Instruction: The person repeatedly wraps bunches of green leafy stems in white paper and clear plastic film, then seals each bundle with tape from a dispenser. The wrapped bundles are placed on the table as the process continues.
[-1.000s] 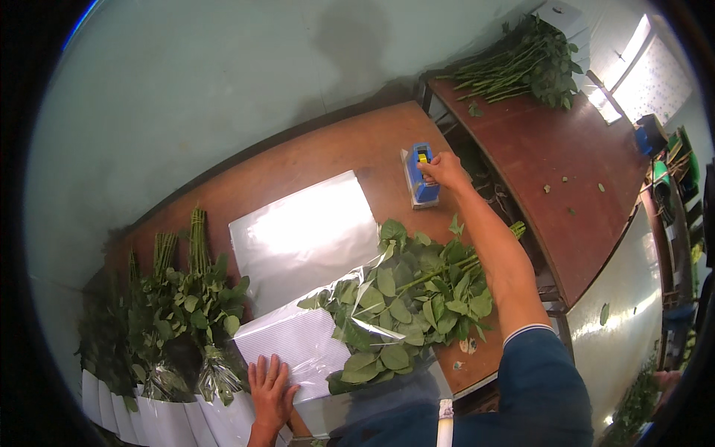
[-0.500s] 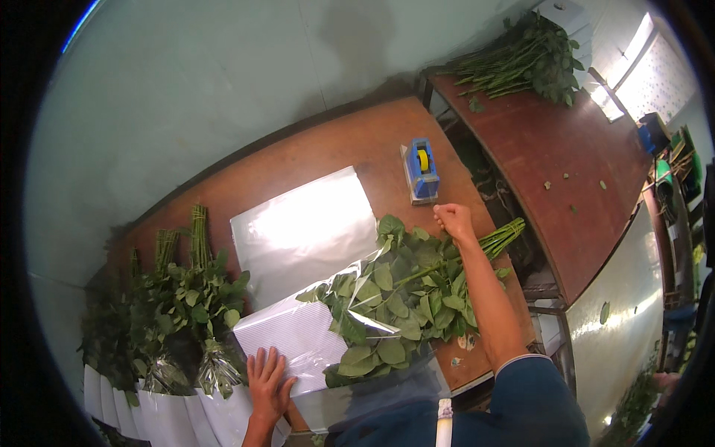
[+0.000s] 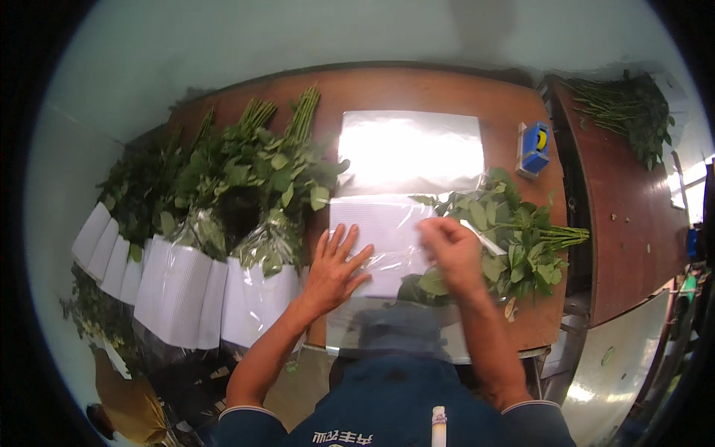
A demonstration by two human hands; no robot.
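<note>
My left hand (image 3: 337,268) lies with fingers spread on the white ribbed wrapper (image 3: 380,223) around a leafy green-stemmed bunch (image 3: 532,261), under clear film. My right hand (image 3: 450,249), slightly blurred, is closed over the wrapper's right part beside the leaves; what its fingertips hold, if anything, I cannot make out. The stems (image 3: 562,238) point right. Behind the bunch lies a stack of shiny silver sheets (image 3: 410,145), with a blue tape dispenser (image 3: 533,149) holding a yellow core at its right.
More bunches (image 3: 246,171) in white wrappers (image 3: 171,294) crowd the left of the wooden table (image 3: 372,89). At right, past a gap, a darker red table (image 3: 625,246) carries loose stems (image 3: 633,112). A wall (image 3: 335,41) runs behind.
My right hand has left the tape dispenser and moved leftward and down onto the wrapped bunch. My left hand still rests on the wrapper. The view has turned.
</note>
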